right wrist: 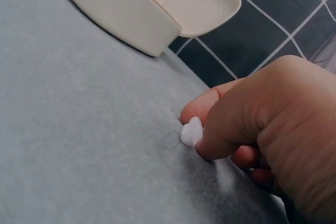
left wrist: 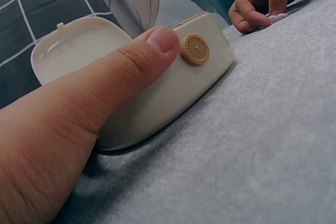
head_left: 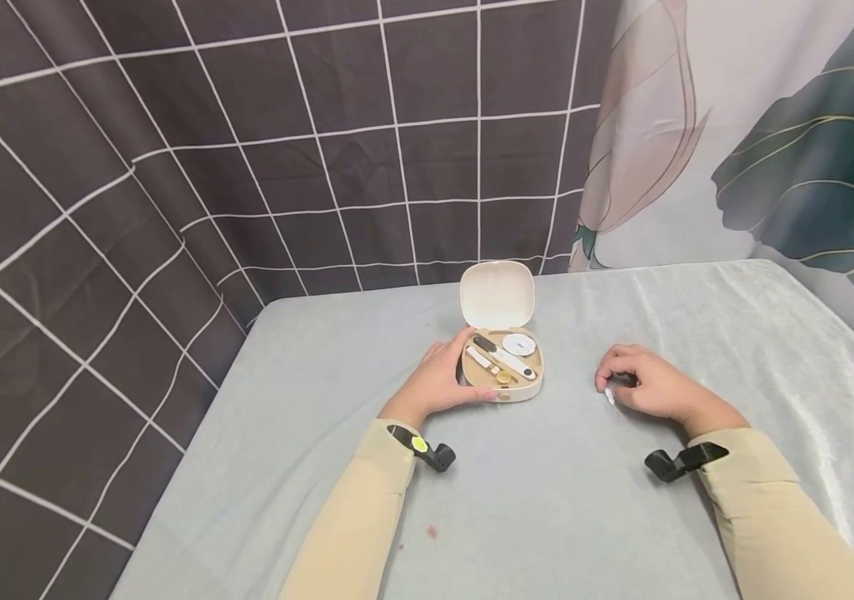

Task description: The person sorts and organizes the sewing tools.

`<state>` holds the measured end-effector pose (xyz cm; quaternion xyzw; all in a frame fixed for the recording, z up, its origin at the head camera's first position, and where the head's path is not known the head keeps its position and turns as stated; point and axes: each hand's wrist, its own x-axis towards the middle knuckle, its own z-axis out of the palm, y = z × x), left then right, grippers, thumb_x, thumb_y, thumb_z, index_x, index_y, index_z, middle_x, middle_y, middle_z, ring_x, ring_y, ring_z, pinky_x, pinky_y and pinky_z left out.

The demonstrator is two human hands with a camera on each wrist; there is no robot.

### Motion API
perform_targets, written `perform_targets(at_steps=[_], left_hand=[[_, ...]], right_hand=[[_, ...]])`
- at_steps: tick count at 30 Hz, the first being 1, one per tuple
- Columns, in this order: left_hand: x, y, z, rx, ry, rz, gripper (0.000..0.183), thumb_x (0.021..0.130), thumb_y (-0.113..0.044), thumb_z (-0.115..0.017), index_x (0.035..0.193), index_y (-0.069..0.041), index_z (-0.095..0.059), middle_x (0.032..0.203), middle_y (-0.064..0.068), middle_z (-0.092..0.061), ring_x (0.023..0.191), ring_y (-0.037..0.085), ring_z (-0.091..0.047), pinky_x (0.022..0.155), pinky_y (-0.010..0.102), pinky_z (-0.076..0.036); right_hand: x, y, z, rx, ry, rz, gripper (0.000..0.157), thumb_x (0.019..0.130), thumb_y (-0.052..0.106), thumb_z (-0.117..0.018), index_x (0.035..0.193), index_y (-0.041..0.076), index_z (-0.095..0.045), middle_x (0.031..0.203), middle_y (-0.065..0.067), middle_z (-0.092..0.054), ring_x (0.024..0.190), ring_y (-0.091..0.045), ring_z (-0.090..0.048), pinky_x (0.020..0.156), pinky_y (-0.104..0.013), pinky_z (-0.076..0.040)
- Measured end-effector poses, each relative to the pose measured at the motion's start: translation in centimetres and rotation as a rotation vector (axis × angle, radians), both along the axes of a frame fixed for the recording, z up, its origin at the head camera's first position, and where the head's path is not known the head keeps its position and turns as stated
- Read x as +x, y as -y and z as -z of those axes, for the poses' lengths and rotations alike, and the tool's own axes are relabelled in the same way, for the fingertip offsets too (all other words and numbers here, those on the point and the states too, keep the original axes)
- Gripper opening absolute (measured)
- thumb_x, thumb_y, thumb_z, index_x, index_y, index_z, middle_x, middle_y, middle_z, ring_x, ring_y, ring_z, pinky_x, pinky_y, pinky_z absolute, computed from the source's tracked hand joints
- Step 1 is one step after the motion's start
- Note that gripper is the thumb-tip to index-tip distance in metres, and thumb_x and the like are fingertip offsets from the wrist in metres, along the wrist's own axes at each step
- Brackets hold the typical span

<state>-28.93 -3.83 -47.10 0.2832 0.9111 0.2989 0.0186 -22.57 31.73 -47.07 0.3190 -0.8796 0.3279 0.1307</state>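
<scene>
An opened cream sewing kit box [head_left: 541, 385] sits on the grey-covered table, its lid [head_left: 497, 295] raised behind it. My left hand [head_left: 437, 381] grips its left side, the thumb pressed along the front wall near a tan button-shaped catch [left wrist: 195, 50]. Inside lie a white tool with a dark end [head_left: 505, 357], a white round disc [head_left: 519, 344], a slim white piece [head_left: 482, 360] and a small gold round piece [head_left: 503, 377]. To the box's right, my right hand [head_left: 644, 382] pinches a small white needle threader [right wrist: 191, 132] with a thin wire loop, low over the cloth.
Grey cloth [head_left: 531, 500] covers the table. A dark grid-patterned curtain [head_left: 337, 183] hangs behind and to the left, a leaf-patterned one [head_left: 696, 167] at the back right. A small reddish spot [head_left: 431, 531] marks the cloth near the left forearm.
</scene>
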Motion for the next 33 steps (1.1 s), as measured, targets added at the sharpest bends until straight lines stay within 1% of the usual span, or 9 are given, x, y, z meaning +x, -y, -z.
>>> perform_targets(at_steps=[3,8,13,17,21,25,28,31,33], left_hand=[[0.0,-0.1,0.0,-0.001,-0.004,0.005,0.114,0.068,-0.067,-0.083,0.159,-0.031,-0.025,0.154,-0.004,-0.047,0.135,0.017,-0.044,0.119,0.033,-0.026],[-0.1,0.0,0.1,-0.006,-0.01,0.008,0.113,0.069,-0.067,-0.083,0.159,-0.031,-0.025,0.154,-0.004,-0.046,0.137,0.018,-0.043,0.121,0.032,-0.02],[-0.1,-0.1,0.1,-0.022,0.001,0.0,0.114,0.069,-0.066,-0.083,0.16,-0.029,-0.025,0.156,-0.003,-0.044,0.141,0.019,-0.041,0.123,0.032,-0.016],[0.0,-0.1,0.0,-0.028,0.007,-0.002,0.115,0.069,-0.067,-0.083,0.16,-0.028,-0.024,0.157,-0.002,-0.043,0.142,0.019,-0.04,0.124,0.033,-0.015],[-0.1,-0.1,0.1,-0.027,0.007,-0.006,0.115,0.069,-0.067,-0.082,0.16,-0.029,-0.024,0.157,-0.002,-0.043,0.142,0.019,-0.04,0.123,0.033,-0.015],[-0.1,-0.2,0.0,-0.027,0.008,-0.004,0.115,0.069,-0.068,-0.082,0.16,-0.029,-0.023,0.157,-0.002,-0.043,0.142,0.019,-0.04,0.124,0.034,-0.016],[-0.1,-0.1,-0.1,-0.027,0.006,-0.003,0.115,0.069,-0.069,-0.082,0.16,-0.03,-0.023,0.156,-0.002,-0.044,0.141,0.019,-0.041,0.122,0.035,-0.021],[0.0,-0.1,-0.1,-0.032,0.006,-0.006,0.114,0.069,-0.068,-0.082,0.16,-0.03,-0.024,0.156,-0.003,-0.045,0.139,0.02,-0.041,0.121,0.036,-0.025],[0.1,-0.1,-0.1,-0.035,0.003,-0.005,0.114,0.069,-0.067,-0.082,0.16,-0.031,-0.024,0.155,-0.004,-0.045,0.139,0.02,-0.042,0.121,0.035,-0.024]], right_hand=[[0.1,0.0,0.0,0.013,0.014,0.025,0.042,0.065,-0.009,-0.067,0.076,0.032,-0.064,0.085,0.017,-0.057,0.085,-0.008,-0.051,0.076,-0.027,-0.038],[0.2,0.2,-0.1,0.012,0.051,0.054,0.04,0.065,-0.005,-0.072,0.075,0.033,-0.063,0.086,0.017,-0.057,0.086,-0.009,-0.051,0.078,-0.026,-0.038],[0.2,0.3,-0.1,-0.004,0.047,0.053,0.039,0.067,-0.006,-0.072,0.074,0.032,-0.063,0.085,0.016,-0.058,0.086,-0.009,-0.051,0.078,-0.025,-0.037],[0.1,0.2,0.1,-0.036,0.041,0.05,0.039,0.069,-0.007,-0.073,0.075,0.03,-0.064,0.083,0.015,-0.058,0.084,-0.009,-0.05,0.077,-0.024,-0.036],[0.1,0.2,0.3,-0.102,0.044,0.064,0.036,0.071,-0.009,-0.072,0.076,0.026,-0.065,0.083,0.01,-0.06,0.08,-0.008,-0.051,0.073,-0.022,-0.038],[0.1,0.4,0.1,-0.165,0.063,0.121,0.03,0.075,-0.01,-0.072,0.077,0.02,-0.066,0.086,0.003,-0.063,0.079,-0.008,-0.054,0.069,-0.019,-0.041],[-0.1,0.7,-0.4,-0.178,0.068,0.158,0.027,0.077,-0.008,-0.074,0.078,0.017,-0.066,0.088,0.0,-0.065,0.08,-0.009,-0.055,0.07,-0.018,-0.043],[-0.5,1.3,-0.9,-0.18,0.058,0.16,0.024,0.078,-0.008,-0.073,0.079,0.015,-0.067,0.09,-0.002,-0.066,0.081,-0.009,-0.056,0.072,-0.019,-0.046],[-0.8,1.8,-1.4,-0.177,0.05,0.157,0.022,0.079,-0.008,-0.073,0.08,0.014,-0.068,0.092,-0.002,-0.066,0.083,-0.008,-0.057,0.074,-0.018,-0.048]])
